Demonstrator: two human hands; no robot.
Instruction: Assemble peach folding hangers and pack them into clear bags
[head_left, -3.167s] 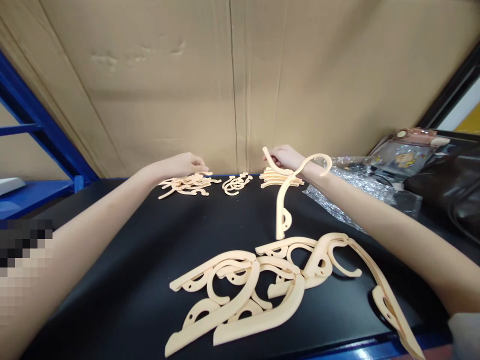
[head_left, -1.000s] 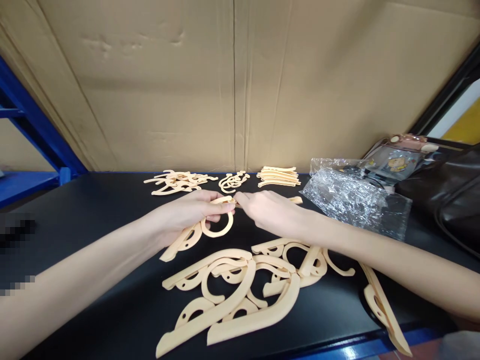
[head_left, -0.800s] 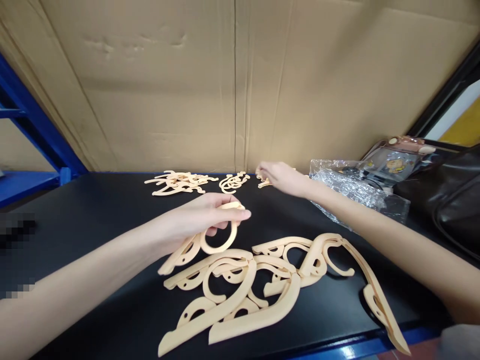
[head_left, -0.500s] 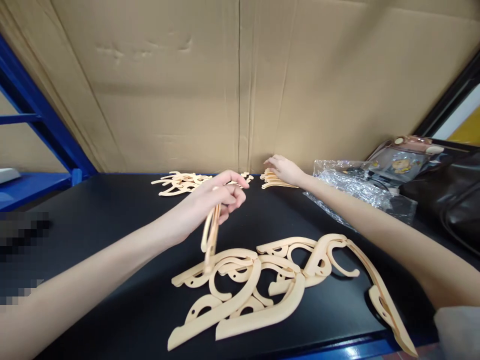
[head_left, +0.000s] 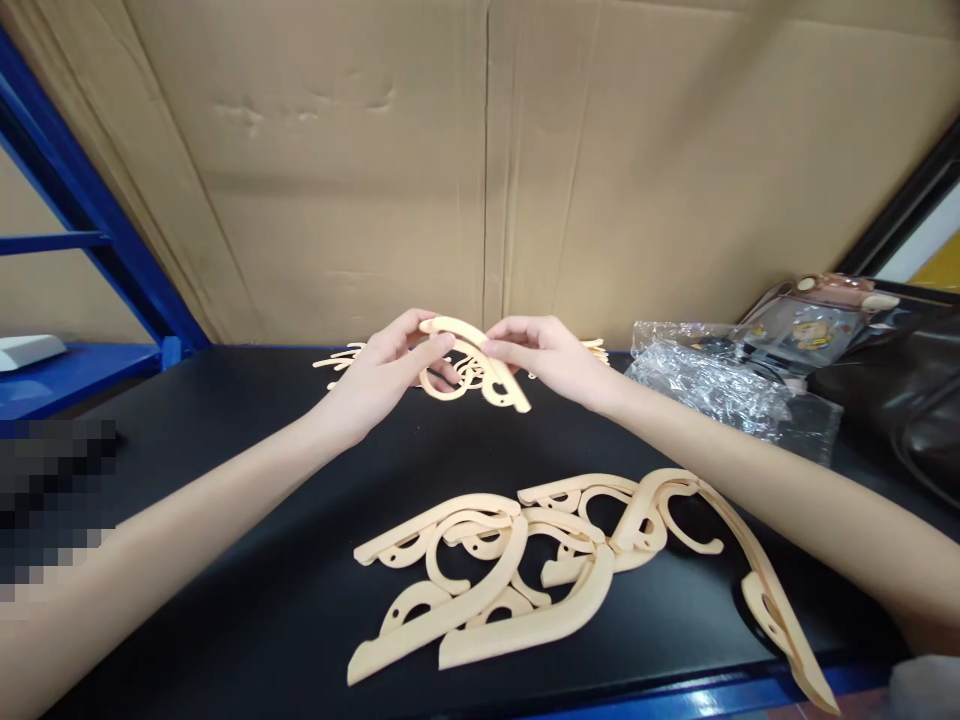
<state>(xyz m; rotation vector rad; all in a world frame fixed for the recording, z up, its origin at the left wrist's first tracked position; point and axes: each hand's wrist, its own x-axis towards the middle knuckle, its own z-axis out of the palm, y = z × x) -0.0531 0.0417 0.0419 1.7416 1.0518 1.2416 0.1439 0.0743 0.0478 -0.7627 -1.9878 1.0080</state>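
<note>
Above the table, a beige folding-hanger piece [head_left: 456,328] with a curved arm and a hook is held up between both hands. My left hand [head_left: 386,375] grips its left end, thumb on the front face. My right hand [head_left: 547,355] pinches it at the right with thumb and forefinger; whether a second piece is in those fingers I cannot tell. Nearer to me lies a cluster of beige folding hangers [head_left: 555,625], opened out and overlapping. Behind my hands, a pile of loose hanger parts [head_left: 341,360] and another small pile [head_left: 598,350] are partly hidden.
Crumpled clear plastic [head_left: 697,385], a pouch with a cartoon print [head_left: 806,325] and a dark bag [head_left: 892,390] sit at the right. Cardboard [head_left: 337,180] walls off the back. A blue metal frame [head_left: 112,270] stands left of the black table [head_left: 247,440].
My left hand has raised and turned the hanger piece, which hung downwards before. My right hand has come from the back-right pile towards the middle and now grips the piece too.
</note>
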